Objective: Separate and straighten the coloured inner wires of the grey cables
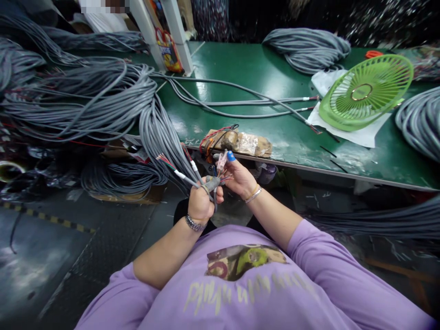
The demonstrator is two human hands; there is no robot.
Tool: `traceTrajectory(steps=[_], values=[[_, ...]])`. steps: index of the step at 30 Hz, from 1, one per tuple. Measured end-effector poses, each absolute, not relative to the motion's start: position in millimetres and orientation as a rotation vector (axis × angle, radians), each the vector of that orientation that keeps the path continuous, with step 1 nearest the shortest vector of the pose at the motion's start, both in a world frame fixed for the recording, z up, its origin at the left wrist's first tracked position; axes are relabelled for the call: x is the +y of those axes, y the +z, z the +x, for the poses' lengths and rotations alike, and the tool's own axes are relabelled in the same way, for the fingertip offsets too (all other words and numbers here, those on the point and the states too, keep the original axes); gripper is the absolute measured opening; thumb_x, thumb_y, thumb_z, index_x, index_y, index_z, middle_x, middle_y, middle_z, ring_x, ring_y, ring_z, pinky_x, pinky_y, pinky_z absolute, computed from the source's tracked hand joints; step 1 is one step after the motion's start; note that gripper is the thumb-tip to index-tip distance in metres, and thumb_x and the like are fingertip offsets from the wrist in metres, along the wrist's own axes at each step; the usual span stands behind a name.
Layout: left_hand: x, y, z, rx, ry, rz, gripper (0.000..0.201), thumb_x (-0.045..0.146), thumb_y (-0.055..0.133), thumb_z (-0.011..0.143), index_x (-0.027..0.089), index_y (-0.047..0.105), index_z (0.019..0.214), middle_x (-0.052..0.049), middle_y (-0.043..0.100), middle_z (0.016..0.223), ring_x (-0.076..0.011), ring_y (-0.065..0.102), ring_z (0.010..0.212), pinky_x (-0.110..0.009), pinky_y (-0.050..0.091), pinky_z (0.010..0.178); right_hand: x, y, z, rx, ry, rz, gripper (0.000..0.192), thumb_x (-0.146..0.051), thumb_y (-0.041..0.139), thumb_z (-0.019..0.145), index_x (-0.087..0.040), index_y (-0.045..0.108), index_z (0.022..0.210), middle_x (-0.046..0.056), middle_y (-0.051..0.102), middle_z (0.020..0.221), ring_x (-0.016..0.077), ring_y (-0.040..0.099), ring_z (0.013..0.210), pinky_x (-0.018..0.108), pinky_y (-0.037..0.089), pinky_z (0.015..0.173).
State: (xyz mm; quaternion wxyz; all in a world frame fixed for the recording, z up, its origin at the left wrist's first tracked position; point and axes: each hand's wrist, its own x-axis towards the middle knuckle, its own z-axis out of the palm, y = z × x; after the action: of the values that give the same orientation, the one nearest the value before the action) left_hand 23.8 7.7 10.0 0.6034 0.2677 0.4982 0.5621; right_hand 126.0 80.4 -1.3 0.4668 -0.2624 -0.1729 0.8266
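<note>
My left hand (202, 201) is closed round a grey cable (213, 184), whose stripped end of thin coloured wires (225, 178) points to the right. Beside that hand, two other cable ends with white sleeves (180, 174) stick out up and to the left, their coloured wires bare. My right hand (240, 178) pinches at the coloured wires, and one of its fingers wears a blue finger cover (230, 156). A small pale pink piece (222, 161) shows at the right fingertips; its kind is unclear. Just beyond, a taped block with red and black wires (252, 144) lies on the table edge.
A thick bundle of grey cables (113, 101) covers the left of the green table (227, 59) and hangs over its front edge. On the right stand a green fan (364, 94) and a coiled cable bundle (305, 48). A white post (177, 36) rises at the back.
</note>
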Motion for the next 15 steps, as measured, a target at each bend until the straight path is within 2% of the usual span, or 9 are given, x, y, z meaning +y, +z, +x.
traceTrajectory(steps=[5,12,15], values=[[-0.9,8.2,22.5,1.135,1.318,0.673,0.026,0.037,0.073,0.066,0.016,0.057,0.069,0.003,0.058,0.048,-0.0072,0.050,0.035,-0.016,0.040,0.035,81.1,0.4,131.4,-0.456,2.077,-0.644,0.043,-0.061,0.055,0.084,-0.019,0.061,0.080,0.000,0.063,0.070,0.0095,0.051,0.055,0.021,0.038,0.047],[-5.3,11.5,21.5,1.152,1.388,0.650,0.027,0.037,0.074,0.066,0.016,0.056,0.068,0.003,0.059,0.049,-0.0073,0.050,0.035,-0.016,0.039,0.034,79.3,4.1,133.2,-0.489,2.049,-0.668,0.023,-0.033,0.055,0.090,-0.015,0.064,0.081,0.000,0.063,0.070,0.0066,0.049,0.054,0.017,0.038,0.047],[-1.5,13.7,23.4,1.148,1.399,0.637,0.027,0.037,0.073,0.066,0.016,0.055,0.068,0.003,0.059,0.048,-0.0071,0.050,0.036,-0.016,0.039,0.035,79.6,2.5,132.6,-0.508,2.036,-0.672,0.023,-0.036,0.055,0.089,-0.016,0.065,0.082,0.001,0.065,0.072,0.0076,0.049,0.055,0.018,0.039,0.047]])
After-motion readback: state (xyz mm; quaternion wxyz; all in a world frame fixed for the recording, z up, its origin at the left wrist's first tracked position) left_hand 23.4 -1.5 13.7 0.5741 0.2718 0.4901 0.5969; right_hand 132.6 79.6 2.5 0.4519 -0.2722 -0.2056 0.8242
